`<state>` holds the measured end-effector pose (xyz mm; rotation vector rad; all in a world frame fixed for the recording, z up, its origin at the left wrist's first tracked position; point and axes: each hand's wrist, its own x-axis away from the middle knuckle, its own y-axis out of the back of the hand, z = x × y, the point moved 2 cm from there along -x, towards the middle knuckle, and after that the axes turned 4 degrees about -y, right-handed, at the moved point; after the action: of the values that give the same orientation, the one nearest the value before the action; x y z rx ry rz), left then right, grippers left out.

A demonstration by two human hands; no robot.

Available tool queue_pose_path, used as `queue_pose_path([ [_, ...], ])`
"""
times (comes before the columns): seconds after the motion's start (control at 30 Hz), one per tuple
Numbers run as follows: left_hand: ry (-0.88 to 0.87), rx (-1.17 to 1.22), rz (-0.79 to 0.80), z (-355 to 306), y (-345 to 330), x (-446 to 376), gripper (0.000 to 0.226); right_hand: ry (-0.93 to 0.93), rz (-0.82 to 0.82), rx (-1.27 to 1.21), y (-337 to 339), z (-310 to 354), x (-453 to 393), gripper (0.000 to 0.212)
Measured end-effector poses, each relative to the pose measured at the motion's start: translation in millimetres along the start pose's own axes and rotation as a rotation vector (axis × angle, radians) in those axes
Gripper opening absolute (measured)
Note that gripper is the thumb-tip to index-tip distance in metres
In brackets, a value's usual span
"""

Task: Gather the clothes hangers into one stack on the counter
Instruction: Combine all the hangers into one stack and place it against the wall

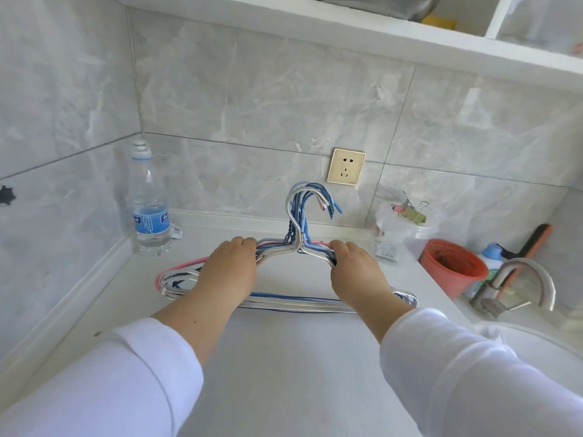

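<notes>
A stack of several wire hangers, silver, blue and pink, lies flat on the pale counter with the hooks bunched together and pointing at the back wall. My left hand wraps over the left shoulder of the stack, fingers curled around the wires. My right hand does the same on the right shoulder. Both hands hide parts of the sloping arms; the bottom bars and both outer ends show.
A water bottle stands at the back left corner. At the right are a clear tub with binder clips, a red bucket, a metal tap and a sink rim. A wall socket sits behind the hooks.
</notes>
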<state>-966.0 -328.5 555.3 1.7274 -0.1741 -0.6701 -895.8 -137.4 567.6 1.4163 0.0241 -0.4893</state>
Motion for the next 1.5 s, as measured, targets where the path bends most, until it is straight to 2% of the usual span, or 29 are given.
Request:
queue_pose_path([
  [0.63,0.039,-0.034,-0.005,16,-49,-147,0.043,0.055,-0.017,0.026,-47,-25,-160,0.037],
  [0.87,0.095,-0.018,-0.001,25,-54,-178,0.032,0.043,-0.041,0.052,-61,-24,-198,0.035],
  [1.07,0.111,-0.036,-0.044,33,-60,-195,0.032,0.068,-0.081,0.078,-70,-22,-217,0.039],
  [1.27,0.099,-0.043,-0.080,37,-77,-196,0.044,0.042,-0.062,0.025,-83,-23,-220,0.055],
  [1.4,0.102,-0.053,-0.165,38,-90,-187,0.067,0.023,-0.113,-0.003,-93,-30,-203,0.074],
  [1.5,0.122,-0.037,-0.153,37,-94,-185,0.079,0.010,-0.107,-0.046,-99,-37,-194,0.084],
])
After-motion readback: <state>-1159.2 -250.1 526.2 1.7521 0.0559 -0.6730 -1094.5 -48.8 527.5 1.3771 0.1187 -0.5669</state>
